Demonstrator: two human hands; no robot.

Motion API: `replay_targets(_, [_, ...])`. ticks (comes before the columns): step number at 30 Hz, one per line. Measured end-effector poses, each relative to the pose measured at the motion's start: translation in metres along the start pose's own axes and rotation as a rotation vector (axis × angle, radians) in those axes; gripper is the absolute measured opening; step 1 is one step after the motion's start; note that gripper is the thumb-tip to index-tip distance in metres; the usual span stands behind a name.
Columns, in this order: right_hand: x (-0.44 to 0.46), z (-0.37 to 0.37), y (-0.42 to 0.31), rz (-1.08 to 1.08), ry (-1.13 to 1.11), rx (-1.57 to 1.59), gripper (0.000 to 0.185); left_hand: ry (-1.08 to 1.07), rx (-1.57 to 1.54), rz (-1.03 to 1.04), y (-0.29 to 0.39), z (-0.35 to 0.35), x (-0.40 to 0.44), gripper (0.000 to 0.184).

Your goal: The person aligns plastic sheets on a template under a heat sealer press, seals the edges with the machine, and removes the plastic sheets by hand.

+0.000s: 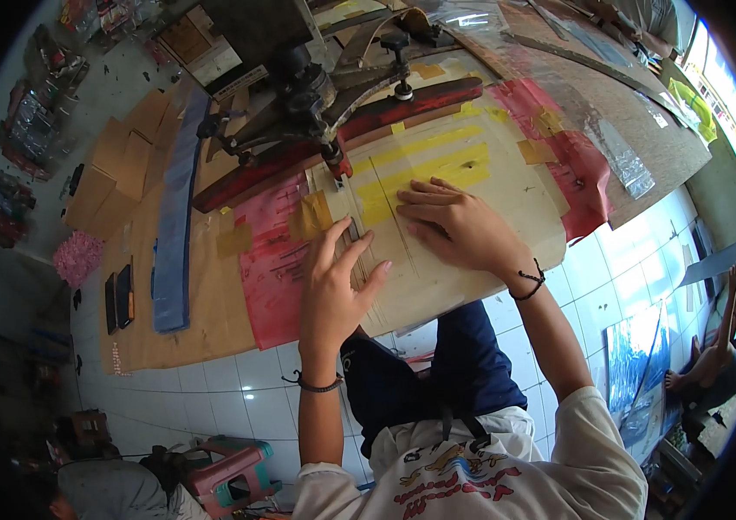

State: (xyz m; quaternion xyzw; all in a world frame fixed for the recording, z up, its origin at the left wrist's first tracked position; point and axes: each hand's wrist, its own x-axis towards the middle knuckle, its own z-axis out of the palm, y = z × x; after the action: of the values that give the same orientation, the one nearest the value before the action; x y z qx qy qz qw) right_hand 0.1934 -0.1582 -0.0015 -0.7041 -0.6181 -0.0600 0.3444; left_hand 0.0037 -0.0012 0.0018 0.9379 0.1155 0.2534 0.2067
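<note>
My left hand (333, 290) rests over the left part of a beige board (506, 195), its fingers apart. Beneath its fingertips run narrow dark and clear strips (356, 251) along the board; I cannot tell whether the fingers press on them. Palm down, my right hand (459, 227) lies on the same board with fingers stretched toward a patch of yellow tape (424, 173). Just beyond the left fingertips stands a dark machine head (303, 91) with a red tip (337, 165) low over the board. A red-and-black bar (428, 104) crosses behind both hands.
Red plastic sheeting (272, 256) lies under the board on the table (203, 321). To the left are a long blue strip (179, 208), dark phone-like objects (123, 295) and a cardboard box (116, 173). Other people are at the right edge, upper right and lower left.
</note>
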Motion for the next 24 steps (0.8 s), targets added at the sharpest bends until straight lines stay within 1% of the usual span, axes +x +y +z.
replay_targets(6, [-0.001,0.002,-0.002,0.007,0.013,-0.002,0.028,0.014,-0.001,0.012,0.0,0.001,-0.002,0.04])
replay_targets(10, [0.001,0.0,-0.004,-0.031,0.041,-0.022,0.026,0.082,-0.004,0.119,0.0,0.001,-0.006,0.032])
replay_targets(11, [0.0,0.0,-0.005,-0.035,0.048,-0.019,0.026,0.118,0.031,0.19,0.001,0.001,-0.006,0.026])
replay_targets(14, [-0.002,-0.006,-0.006,-0.042,0.046,0.042,0.025,0.071,0.093,0.252,0.004,0.004,-0.017,0.024])
replay_targets(18, [-0.003,-0.007,-0.008,-0.029,0.069,0.041,0.021,0.053,0.086,0.21,0.035,0.009,-0.029,0.028])
replay_targets(19, [-0.003,-0.007,-0.009,-0.021,0.072,0.04,0.02,0.03,0.065,0.193,0.036,0.014,-0.036,0.034])
replay_targets(22, [-0.003,-0.004,-0.008,-0.022,0.085,0.051,0.02,0.079,0.076,0.137,0.043,0.028,-0.05,0.041])
replay_targets(23, [-0.003,-0.004,-0.008,-0.028,0.091,0.056,0.02,0.072,0.079,0.133,0.04,0.033,-0.053,0.046])
replay_targets(24, [-0.004,-0.004,-0.008,-0.026,0.091,0.059,0.02,0.082,0.084,0.125,0.039,0.035,-0.055,0.045])
